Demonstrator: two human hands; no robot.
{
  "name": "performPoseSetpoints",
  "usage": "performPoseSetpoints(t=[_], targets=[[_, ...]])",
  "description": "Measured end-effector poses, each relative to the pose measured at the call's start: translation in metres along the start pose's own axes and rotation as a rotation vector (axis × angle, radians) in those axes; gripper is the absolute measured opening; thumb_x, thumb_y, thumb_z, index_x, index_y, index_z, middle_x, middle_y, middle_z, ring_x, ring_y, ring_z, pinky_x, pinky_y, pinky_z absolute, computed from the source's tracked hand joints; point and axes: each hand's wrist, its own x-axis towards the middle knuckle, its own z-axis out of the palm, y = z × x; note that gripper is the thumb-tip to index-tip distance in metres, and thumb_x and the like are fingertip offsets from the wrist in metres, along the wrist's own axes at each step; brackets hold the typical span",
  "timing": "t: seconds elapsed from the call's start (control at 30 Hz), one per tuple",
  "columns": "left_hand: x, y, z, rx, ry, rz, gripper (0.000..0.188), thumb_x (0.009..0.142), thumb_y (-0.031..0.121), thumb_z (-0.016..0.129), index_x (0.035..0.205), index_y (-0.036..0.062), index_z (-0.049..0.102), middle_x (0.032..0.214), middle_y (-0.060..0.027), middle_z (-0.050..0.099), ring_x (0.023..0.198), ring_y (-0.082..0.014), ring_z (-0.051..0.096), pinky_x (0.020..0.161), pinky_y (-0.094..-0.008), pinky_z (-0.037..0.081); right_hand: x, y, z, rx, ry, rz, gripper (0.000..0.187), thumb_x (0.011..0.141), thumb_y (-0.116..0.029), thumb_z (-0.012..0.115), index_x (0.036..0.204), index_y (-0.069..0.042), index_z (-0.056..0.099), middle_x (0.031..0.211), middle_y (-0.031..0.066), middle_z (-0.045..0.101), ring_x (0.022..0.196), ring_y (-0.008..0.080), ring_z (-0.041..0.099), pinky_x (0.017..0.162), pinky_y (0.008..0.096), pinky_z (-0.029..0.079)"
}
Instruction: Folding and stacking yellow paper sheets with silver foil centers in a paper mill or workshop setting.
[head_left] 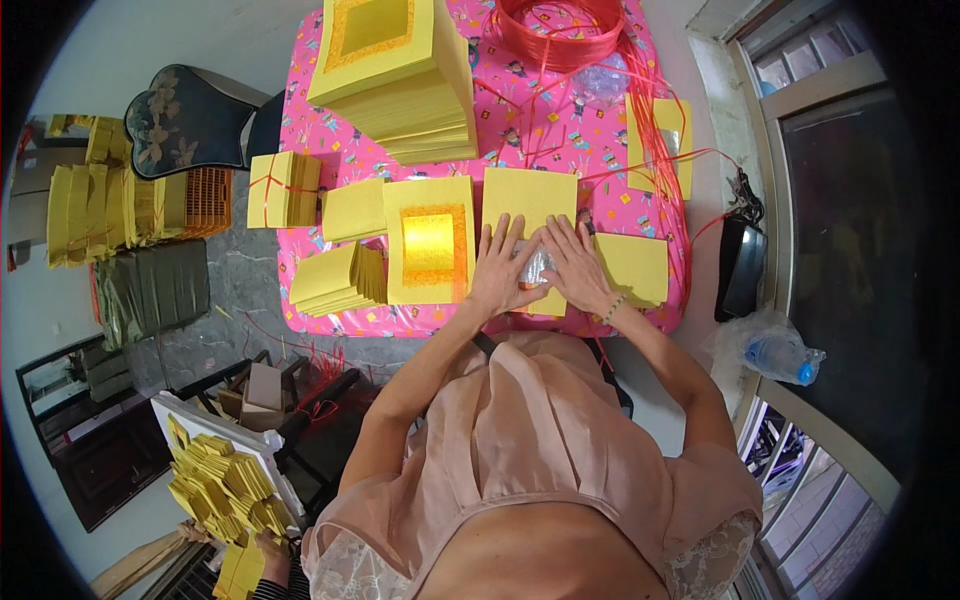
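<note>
My left hand (503,268) and my right hand (574,265) lie flat, side by side, on a yellow paper sheet (530,196) on the pink patterned table (600,180). Between the two hands shows a small piece of silver foil (535,266), with the fingers of both hands pressing around it. Just left of my left hand lies a stack of yellow sheets with a gold foil square (432,243) on top. To the right of my right hand lies another plain yellow stack (637,268).
A tall pile of yellow paper (400,75) stands at the table's back, a coil of red string (560,30) beside it, strands trailing down the right side. Smaller yellow stacks (340,280) and a tied bundle (283,190) sit left. Another person's hand (270,548) holds folded yellow papers (220,485) at lower left.
</note>
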Motion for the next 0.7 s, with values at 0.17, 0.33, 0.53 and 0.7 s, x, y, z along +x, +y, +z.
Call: performPoseSetpoints(t=[0.17,0.33,0.53,0.7], targets=[[0.0,-0.001,-0.001,-0.018,-0.047,0.004,0.094,0.071,0.06,0.067,0.149,0.0169,0.038,0.152,-0.024,0.03,0.145,-0.0451,0.018,0.115,-0.0624,0.013,-0.004,0.001,0.005,0.016,-0.054,0.052,0.081,0.089,-0.035,0.061,0.151,0.001,0.023,0.158,0.0205,0.02,0.149,0.0347,0.013,0.12,0.0524,0.008],[-0.002,-0.003,0.001,-0.022,-0.038,0.021,0.096,0.071,0.061,0.067,0.15,0.0161,0.036,0.153,-0.0248,0.028,0.144,-0.0467,0.018,0.114,-0.0636,0.014,-0.002,-0.002,0.002,0.017,-0.062,0.069,0.08,0.09,-0.038,0.058,0.152,-0.001,0.024,0.159,0.0181,0.021,0.149,0.0327,0.014,0.12,0.0506,0.008],[0.004,-0.004,-0.012,-0.153,-0.035,-0.027,0.091,0.075,0.055,0.068,0.147,0.0102,0.038,0.153,-0.0216,0.03,0.144,-0.0423,0.022,0.115,-0.0603,0.015,-0.001,-0.007,-0.005,0.028,0.107,0.081,0.068,0.091,-0.03,0.06,0.146,-0.001,0.032,0.153,0.0191,0.029,0.144,0.0342,0.023,0.118,0.0501,0.016],[0.008,-0.009,-0.016,-0.299,0.101,-0.108,0.066,0.08,0.03,0.071,0.137,0.0052,0.05,0.141,-0.0198,0.046,0.135,-0.0377,0.039,0.112,-0.0519,0.026,0.002,-0.035,-0.014,0.28,0.547,0.405,0.039,0.088,-0.015,0.067,0.117,0.0,0.047,0.106,0.0159,0.05,0.097,0.0287,0.055,0.084,0.0423,0.047]])
